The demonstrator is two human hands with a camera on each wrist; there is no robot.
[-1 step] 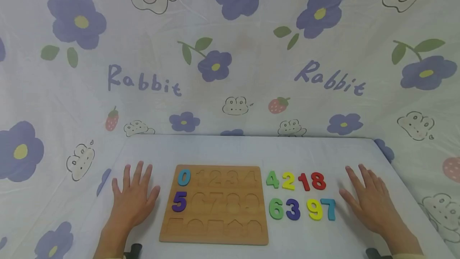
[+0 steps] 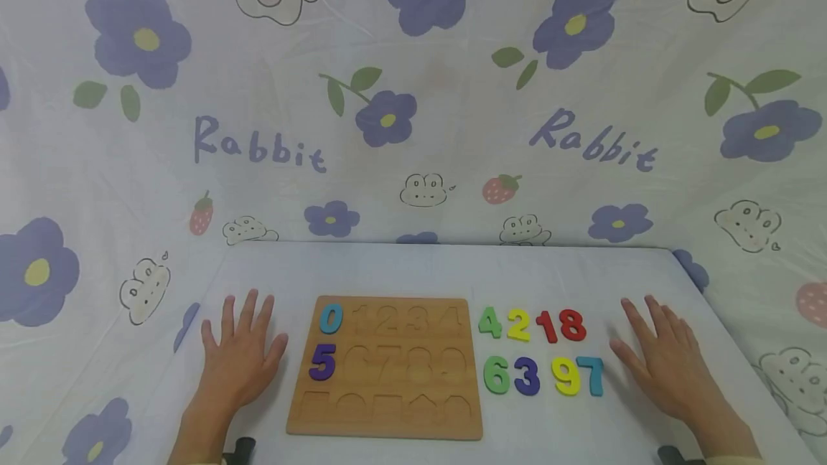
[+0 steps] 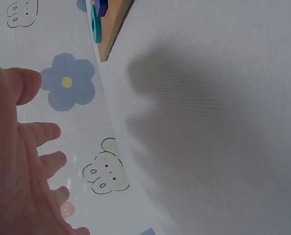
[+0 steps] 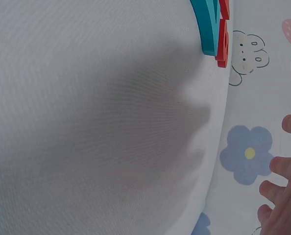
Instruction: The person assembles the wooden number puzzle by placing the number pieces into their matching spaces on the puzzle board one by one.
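My left hand [image 2: 240, 357] hovers palm down left of a wooden number puzzle board [image 2: 388, 430], fingers spread, nothing held. A blue 0 [image 2: 324, 320] and a purple 5 [image 2: 326, 362] lie at their places in the board's left column. Right of the board stand two rows of loose numbers: green 4 [image 2: 494, 326], yellow 2 [image 2: 519, 326], red 1 [image 2: 550, 327] and red 8 [image 2: 572, 324] behind; green 6 [image 2: 488, 377], purple 3 [image 2: 533, 377], yellow 9 [image 2: 573, 377] and blue 7 [image 2: 596, 379] in front. My right hand [image 2: 668, 361], fingers extended, is beside the 7, holding nothing.
A white tabletop [image 2: 388, 271] carries the board and numbers; its back edge meets a cloth [image 2: 452, 163] printed with flowers and rabbits. In both wrist views, the hands cast soft shadows on the white surface. Other recesses of the board show bare wood.
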